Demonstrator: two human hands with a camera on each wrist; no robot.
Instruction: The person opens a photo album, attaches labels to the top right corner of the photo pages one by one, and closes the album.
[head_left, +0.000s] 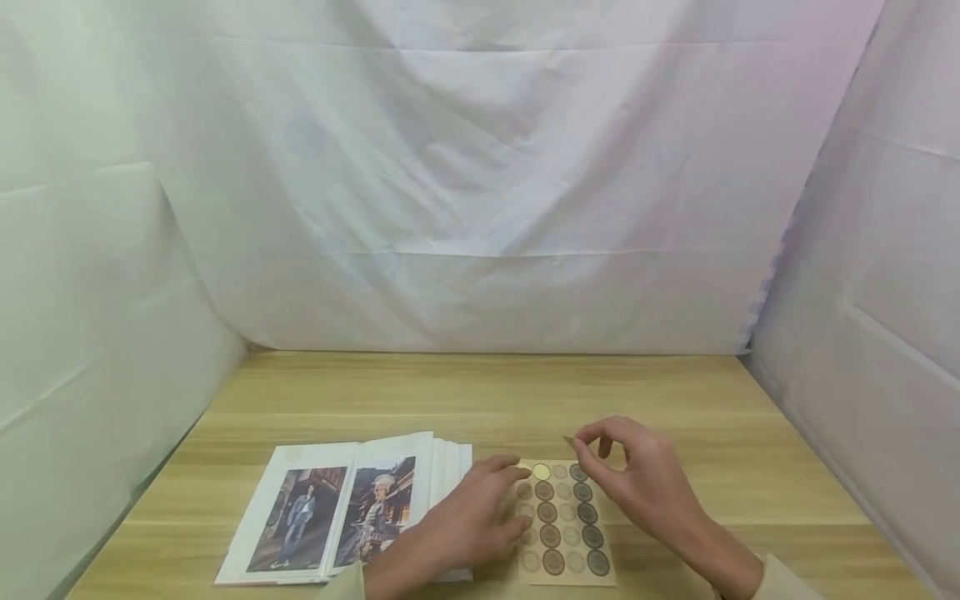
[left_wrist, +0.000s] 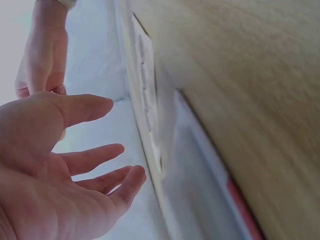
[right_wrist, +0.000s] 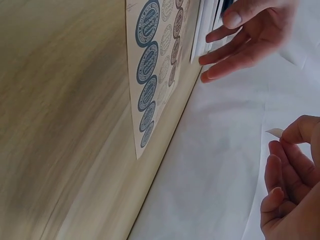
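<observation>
A tan sheet of round stickers [head_left: 558, 527] lies on the table, with columns of dark and pale printed circles. One spot in its top row is bare, a lighter yellow disc. Above the sheet's far right corner, my right hand [head_left: 647, 477] pinches a small sticker [head_left: 569, 441] between thumb and index finger; the right wrist view shows this sticker [right_wrist: 275, 132] nearly edge-on. My left hand [head_left: 476, 518] is at the sheet's left edge, fingers spread and loosely bent, holding nothing. Whether its fingertips touch the paper cannot be told.
An open photo album [head_left: 420, 467] lies left of the sheet, partly behind the left forearm. Two photos of people [head_left: 298, 518] show on its pages. White cloth [head_left: 480, 208] hangs behind the wooden table [head_left: 675, 392] and along both sides.
</observation>
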